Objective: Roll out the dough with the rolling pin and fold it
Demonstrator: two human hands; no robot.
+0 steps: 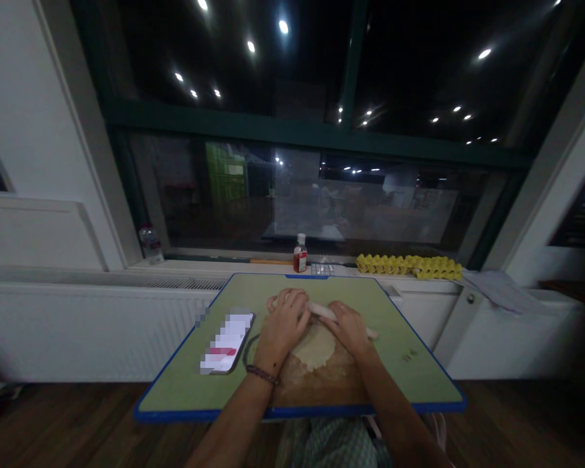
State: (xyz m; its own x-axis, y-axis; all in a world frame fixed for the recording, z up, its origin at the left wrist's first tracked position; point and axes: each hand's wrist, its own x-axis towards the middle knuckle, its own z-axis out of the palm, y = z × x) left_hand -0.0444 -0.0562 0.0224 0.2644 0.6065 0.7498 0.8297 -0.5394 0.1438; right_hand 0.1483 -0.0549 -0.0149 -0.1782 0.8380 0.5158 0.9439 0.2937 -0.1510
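Observation:
Both hands are closed over a pale rolling pin (323,311), which lies across the far part of a flattened sheet of dough (316,349). My left hand (288,318) wraps the pin's left part, its fingers curled over the top. Toward the other end, my right hand (348,325) grips it, and the tip sticks out beyond that hand. Under the dough is a brown wooden board (322,388). A dark cord or handle loop shows beside my left wrist, partly hidden by it.
The small green table (409,377) has a blue rim. A lit phone (228,343) lies on its left side. Along the windowsill stand a small bottle with red liquid (300,255), a clear plastic bottle (151,243) and yellow egg cartons (409,266). Papers (500,289) lie at right.

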